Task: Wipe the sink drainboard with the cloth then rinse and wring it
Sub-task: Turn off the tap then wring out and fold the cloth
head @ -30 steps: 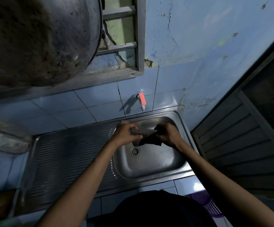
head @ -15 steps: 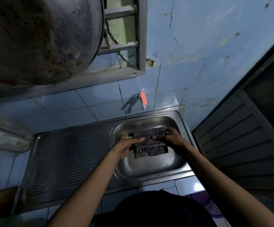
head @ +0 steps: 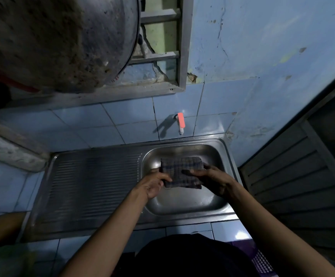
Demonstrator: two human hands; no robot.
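Note:
A dark checked cloth is held flat and folded over the steel sink basin. My left hand pinches its near left edge, thumb on top. My right hand grips its right side, fingers laid across the top. The ribbed steel drainboard lies left of the basin. A wall tap with a pink handle sits above the basin; I see no water running from it.
A large sooty metal pot hangs at the upper left, close to my head. A slatted dark door stands to the right of the sink. Blue tiles cover the wall and the counter front.
The cloth went from a twisted, bunched roll between both hands to a flat folded rectangle. Both hands dropped slightly lower over the basin.

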